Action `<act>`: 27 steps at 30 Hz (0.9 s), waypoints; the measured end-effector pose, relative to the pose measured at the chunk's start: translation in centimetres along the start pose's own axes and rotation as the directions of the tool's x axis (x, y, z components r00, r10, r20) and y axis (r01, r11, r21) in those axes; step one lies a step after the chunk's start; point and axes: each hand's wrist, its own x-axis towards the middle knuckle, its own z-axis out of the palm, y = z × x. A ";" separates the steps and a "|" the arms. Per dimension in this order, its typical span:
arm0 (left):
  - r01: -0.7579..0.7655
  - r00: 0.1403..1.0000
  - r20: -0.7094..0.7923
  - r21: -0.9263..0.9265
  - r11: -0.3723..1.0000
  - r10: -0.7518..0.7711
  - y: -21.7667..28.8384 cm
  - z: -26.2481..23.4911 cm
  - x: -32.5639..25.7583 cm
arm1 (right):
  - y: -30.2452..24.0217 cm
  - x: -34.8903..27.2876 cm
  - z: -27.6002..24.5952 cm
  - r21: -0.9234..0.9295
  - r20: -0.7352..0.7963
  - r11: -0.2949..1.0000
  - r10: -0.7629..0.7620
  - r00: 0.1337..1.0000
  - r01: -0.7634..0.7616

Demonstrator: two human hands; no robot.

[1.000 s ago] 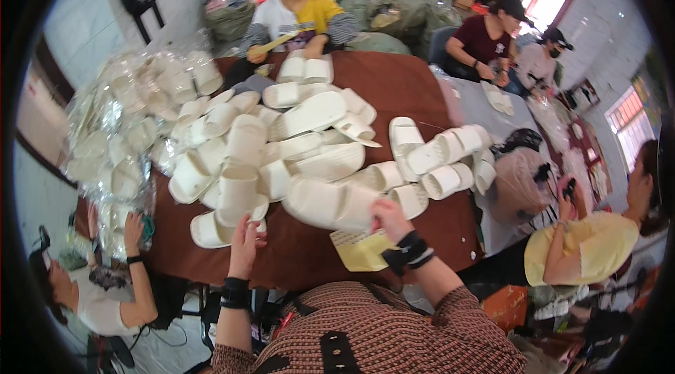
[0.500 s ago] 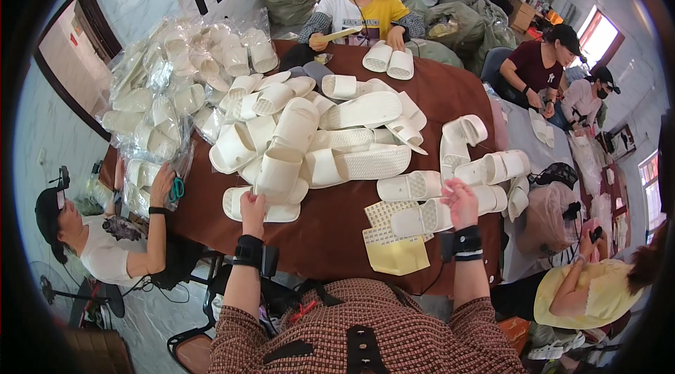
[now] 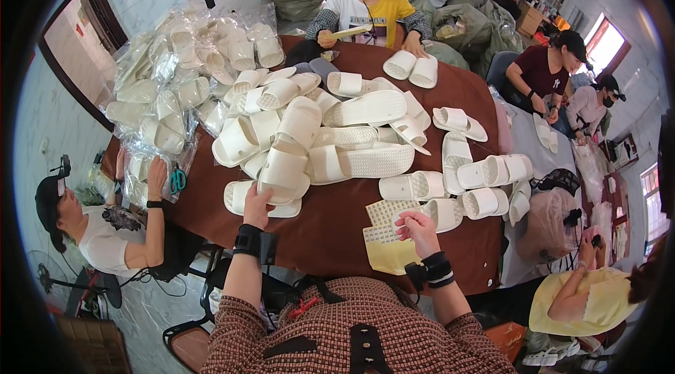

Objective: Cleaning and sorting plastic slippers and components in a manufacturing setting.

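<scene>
My left hand [image 3: 258, 207] grips the near edge of a white slide slipper [image 3: 283, 176], which leans on the front of a loose pile of slippers. Beneath it, another white slipper [image 3: 238, 197] lies on the brown cloth. My right hand [image 3: 416, 228] hovers over a sheet of small labels [image 3: 380, 214], thumb and fingertips pinched together; anything between them is too small to make out. A yellow backing sheet [image 3: 387, 259] lies at the near side of the labels. Just beyond my right fingers rests a white slipper [image 3: 446, 214], one of several arranged at the right.
Clear-bagged slippers [image 3: 162, 79] heap at the far left, where a person's hand [image 3: 157, 176] is beside teal-handled scissors [image 3: 178, 180]. Across the brown-covered table [image 3: 330, 223], another person touches a pair of slippers [image 3: 411, 68]. More people sit along a grey table [image 3: 517, 128] at the right.
My right hand has moved left, from the right-hand slippers to above the label sheet. My left hand stays at the leaning slipper. The pair across the table has shifted right and nearer.
</scene>
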 end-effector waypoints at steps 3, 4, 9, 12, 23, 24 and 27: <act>0.120 0.984 0.149 -0.145 0.982 -0.098 -0.2 0.6 -0.4 | -0.4 -0.1 1.4 -0.019 0.031 1.000 0.015 0.999 -0.015; 0.117 0.985 0.145 -0.148 0.982 -0.095 -0.5 0.3 -0.1 | -0.6 -0.1 2.0 -0.030 0.053 0.999 0.026 0.998 -0.024; -0.074 0.981 0.162 -0.190 0.979 0.106 -1.4 -0.3 0.1 | -1.4 -0.2 4.6 -0.077 0.161 0.997 0.031 0.986 -0.019; 0.012 0.957 0.285 -0.242 0.970 0.059 1.0 -0.5 -2.3 | -1.4 -0.1 4.2 -0.082 0.167 0.996 0.039 0.985 -0.025; 0.177 0.886 0.460 -0.211 0.961 -0.062 1.9 -8.2 -8.7 | -1.6 1.6 6.1 -0.069 0.167 0.997 -0.030 0.986 0.042; 0.211 0.850 0.520 -0.197 0.957 -0.080 1.9 -7.9 -9.2 | -1.4 1.8 6.4 -0.009 0.145 0.999 -0.032 0.989 0.034; 0.277 0.800 0.580 -0.128 0.952 -0.155 1.1 -7.3 -9.4 | -0.8 3.2 6.8 0.094 0.171 0.996 -0.020 0.985 0.004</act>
